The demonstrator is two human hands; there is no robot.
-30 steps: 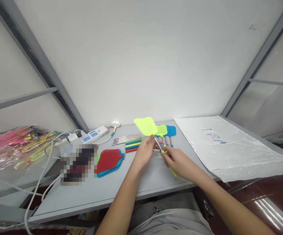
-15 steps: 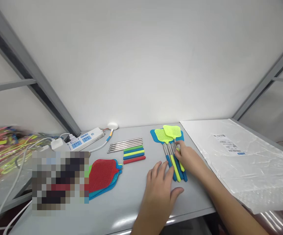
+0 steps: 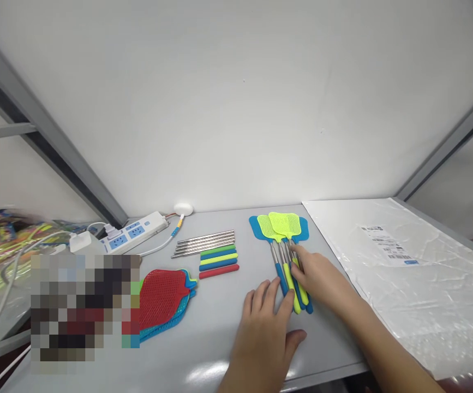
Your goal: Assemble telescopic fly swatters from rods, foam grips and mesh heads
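Several fly swatters lie fanned together on the grey table, with yellow-green heads point(image 3: 286, 224) over blue heads point(image 3: 256, 226). Their metal shafts run down to blue and yellow-green handles point(image 3: 290, 281). My right hand point(image 3: 316, 275) is closed around the top yellow-green swatter near where shaft meets handle; its fingertips are partly hidden. My left hand point(image 3: 263, 322) lies open at the left of the handles, fingers spread and fingertips at or touching the nearest blue handle.
Left of the swatters are metal rods point(image 3: 203, 243), loose coloured handles point(image 3: 219, 262) and a stack of swatter heads point(image 3: 163, 300), red on top. A power strip point(image 3: 136, 232) sits behind them. A white plastic package point(image 3: 367, 256) covers the right side.
The top yellow-green swatter has shifted slightly left and down with my right hand, lying closer over the others. My left hand stays beside the handles. The camera view has shifted a little.
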